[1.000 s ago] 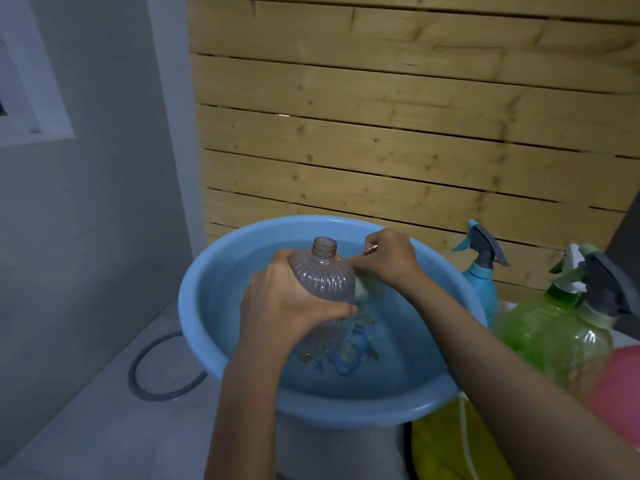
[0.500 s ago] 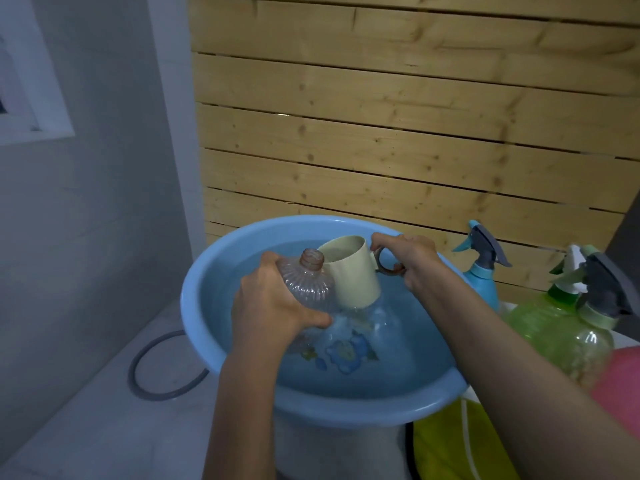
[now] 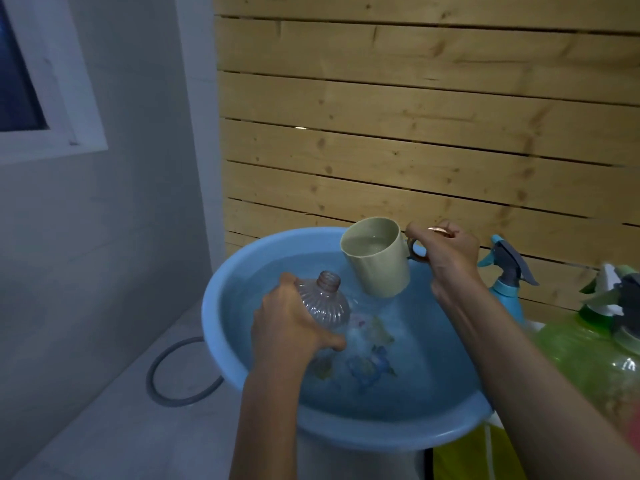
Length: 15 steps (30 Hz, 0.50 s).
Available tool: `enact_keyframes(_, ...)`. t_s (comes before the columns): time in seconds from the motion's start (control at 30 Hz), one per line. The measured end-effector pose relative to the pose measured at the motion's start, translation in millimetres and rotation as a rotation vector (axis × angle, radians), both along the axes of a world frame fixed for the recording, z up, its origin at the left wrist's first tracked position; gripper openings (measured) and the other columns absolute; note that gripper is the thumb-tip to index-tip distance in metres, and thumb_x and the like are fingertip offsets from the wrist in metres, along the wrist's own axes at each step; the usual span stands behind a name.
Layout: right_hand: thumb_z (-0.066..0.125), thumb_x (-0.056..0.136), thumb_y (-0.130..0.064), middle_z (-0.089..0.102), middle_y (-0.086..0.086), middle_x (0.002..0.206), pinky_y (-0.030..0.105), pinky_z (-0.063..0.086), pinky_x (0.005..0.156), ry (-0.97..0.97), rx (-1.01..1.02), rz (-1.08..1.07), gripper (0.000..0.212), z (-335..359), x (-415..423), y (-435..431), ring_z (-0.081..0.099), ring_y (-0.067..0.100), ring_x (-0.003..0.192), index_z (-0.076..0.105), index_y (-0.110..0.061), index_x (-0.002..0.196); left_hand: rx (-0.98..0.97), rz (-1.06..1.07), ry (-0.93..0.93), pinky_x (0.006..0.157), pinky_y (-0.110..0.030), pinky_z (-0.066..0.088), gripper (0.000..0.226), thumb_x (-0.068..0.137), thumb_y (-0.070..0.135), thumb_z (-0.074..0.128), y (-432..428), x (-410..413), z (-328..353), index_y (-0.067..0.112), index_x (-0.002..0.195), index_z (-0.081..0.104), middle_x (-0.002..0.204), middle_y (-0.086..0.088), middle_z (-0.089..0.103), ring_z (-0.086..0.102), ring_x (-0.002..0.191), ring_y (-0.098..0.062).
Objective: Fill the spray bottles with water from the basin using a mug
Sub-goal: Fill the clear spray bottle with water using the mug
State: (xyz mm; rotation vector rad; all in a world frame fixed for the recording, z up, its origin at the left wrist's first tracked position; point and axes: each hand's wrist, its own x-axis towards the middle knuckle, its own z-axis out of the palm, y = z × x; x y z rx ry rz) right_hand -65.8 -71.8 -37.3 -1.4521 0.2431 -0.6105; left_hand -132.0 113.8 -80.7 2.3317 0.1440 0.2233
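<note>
A light-blue basin (image 3: 221, 341) full of water stands in front of me. My left hand (image 3: 287, 327) grips a clear ribbed bottle (image 3: 323, 303) with no cap, standing in the water and leaning slightly left. My right hand (image 3: 446, 251) holds a beige mug (image 3: 375, 258) by its handle, lifted above the water to the right of the bottle's neck. Water shows inside the mug, which tilts a little toward me.
To the right of the basin stand a blue spray bottle (image 3: 507, 296) with a grey trigger and green spray bottles (image 3: 585, 348). A wooden slat wall (image 3: 415, 133) rises behind. A grey hose loop (image 3: 173, 375) lies on the floor at left.
My right hand has lifted the mug out of the water, from submerged beside the bottle to above the surface. The bottle has shifted slightly left in my left hand.
</note>
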Motion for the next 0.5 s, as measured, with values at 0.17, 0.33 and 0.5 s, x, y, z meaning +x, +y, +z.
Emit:
enact_keyframes(0.17, 0.068, 0.071, 0.006, 0.034, -0.007, 0.047, 0.018, 0.039, 0.044, -0.151, -0.012, 0.071, 0.037, 2.8, -1.7, 2.3, 0.032, 0.002, 0.041, 0.038, -0.014, 0.058, 0.018, -0.026, 0.044, 0.083, -0.034, 0.05, 0.083, 0.041, 0.032, 0.09, -0.6, 0.2, 0.6, 0.021, 0.11, 0.045, 0.103, 0.002, 0.056, 0.056, 0.1, -0.025)
enact_keyframes(0.33, 0.066, 0.072, 0.009, 0.034, -0.013, 0.04, 0.019, 0.042, 0.046, -0.205, -0.046, 0.126, 0.039, 1.7, -3.2, 3.9, 0.035, 0.002, 0.041, 0.037, -0.012, 0.056, 0.039, -0.036, 0.065, 0.081, -0.033, 0.05, 0.083, 0.041, 0.031, 0.091, 0.1, 1.2, -0.5, 0.019, 0.109, 0.045, 0.103, 0.002, 0.056, 0.057, 0.098, -0.025)
enact_keyframes(0.5, 0.068, 0.07, 0.009, 0.035, -0.004, 0.048, 0.022, 0.044, 0.048, -0.244, -0.083, 0.141, 0.04, 1.4, -3.5, 5.1, 0.037, 0.012, 0.052, 0.037, -0.012, 0.055, 0.053, -0.021, 0.077, 0.079, -0.032, 0.048, 0.084, 0.04, 0.032, 0.092, 1.0, 2.6, -1.2, 0.019, 0.109, 0.046, 0.105, 0.001, 0.057, 0.057, 0.1, -0.025)
